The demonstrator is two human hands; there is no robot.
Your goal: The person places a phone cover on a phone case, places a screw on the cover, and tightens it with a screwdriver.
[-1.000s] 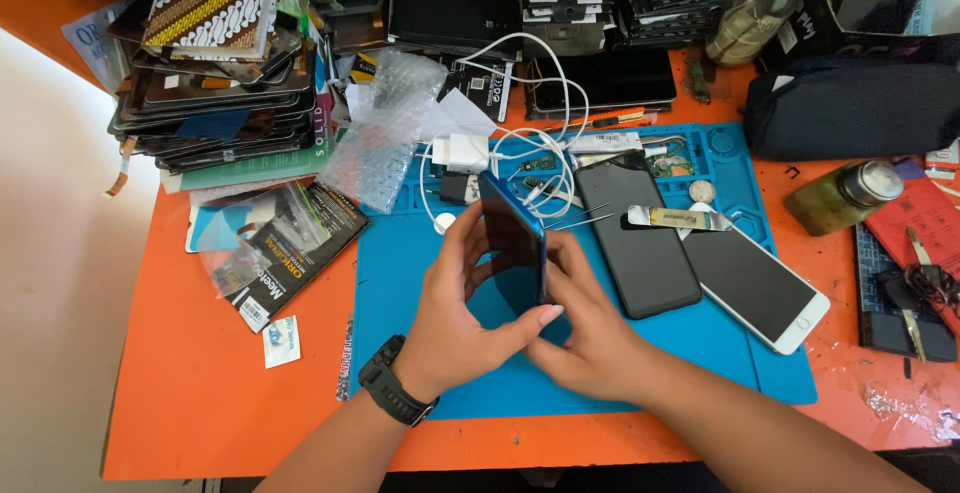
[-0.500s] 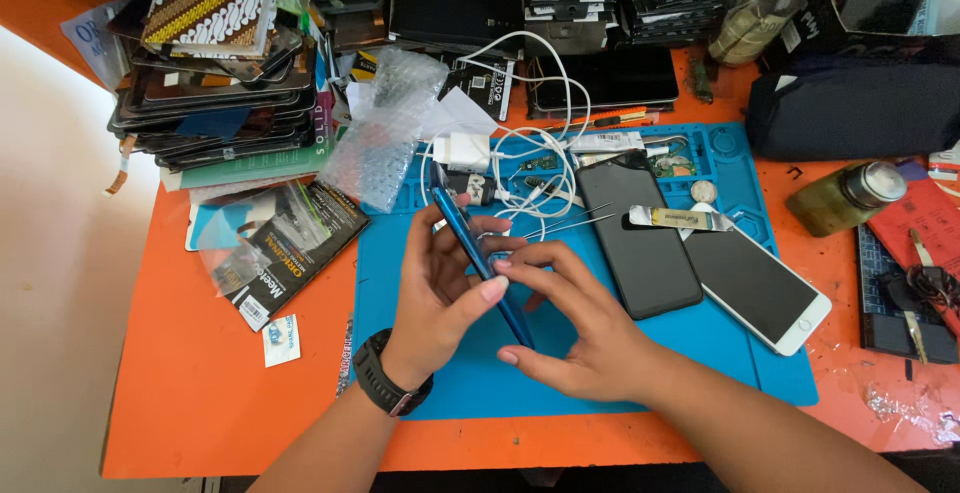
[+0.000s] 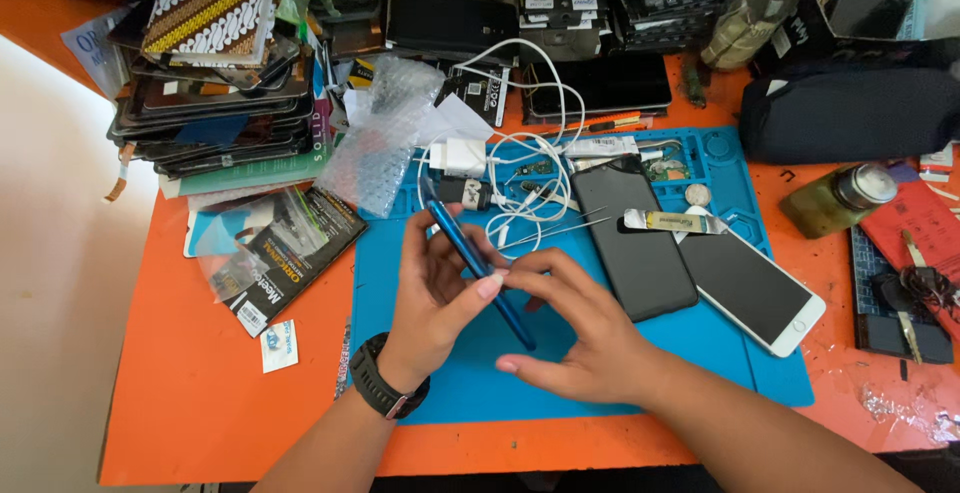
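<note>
Both hands hold a slim blue phone (image 3: 478, 271) on edge above a blue work mat (image 3: 560, 393). My left hand (image 3: 432, 298), with a black watch on its wrist, grips the phone's left side with thumb and fingers. My right hand (image 3: 570, 338) cups the phone's lower end from the right. The phone is turned so that only its thin edge shows; its face is hidden.
A black phone (image 3: 632, 238) and a white-framed phone (image 3: 755, 288) lie on the mat to the right, white cables and a charger (image 3: 462, 158) behind. A stack of phone parts and packets (image 3: 215, 83) fills the back left; a dark pouch (image 3: 850, 113) and a small bottle (image 3: 838, 198) stand at the right.
The phone has been turned from showing its dark face to standing on edge. Both hands shifted their grip around it, staying over the mat.
</note>
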